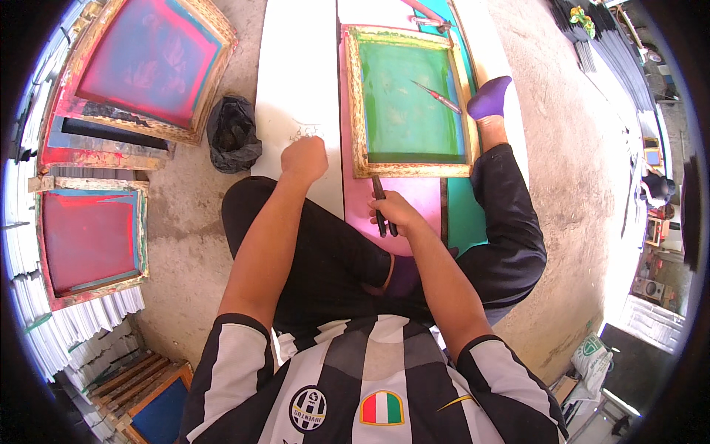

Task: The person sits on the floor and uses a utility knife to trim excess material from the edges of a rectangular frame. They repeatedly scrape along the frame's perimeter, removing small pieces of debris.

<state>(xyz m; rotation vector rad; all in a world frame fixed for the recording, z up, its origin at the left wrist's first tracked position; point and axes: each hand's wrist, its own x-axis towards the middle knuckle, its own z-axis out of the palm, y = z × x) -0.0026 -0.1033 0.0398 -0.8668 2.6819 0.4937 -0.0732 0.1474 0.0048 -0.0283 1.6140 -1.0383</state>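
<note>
Head view: right grip [396, 210] closed round the pliers [378, 189]; left grip [305, 158] curled, contents not discernible. Pliers best kept clear of the green mesh [403, 122].

Green screen [399, 122], black handheld tool [379, 189], purple socks [488, 98].
The wooden frame [359, 111] around the green is tan, blotched with yellow and brown; the slim pointed tool [445, 101] is red. Surfaces beneath show a white panel [296, 66], a pink panel [421, 194] and a teal panel [466, 214]. The upper-left screen [151, 70] is blue-grey edged in pink, the lower-left screen [90, 240] pinkish red. Black trousers [510, 222]; shirt [388, 362] striped black and white.
</note>
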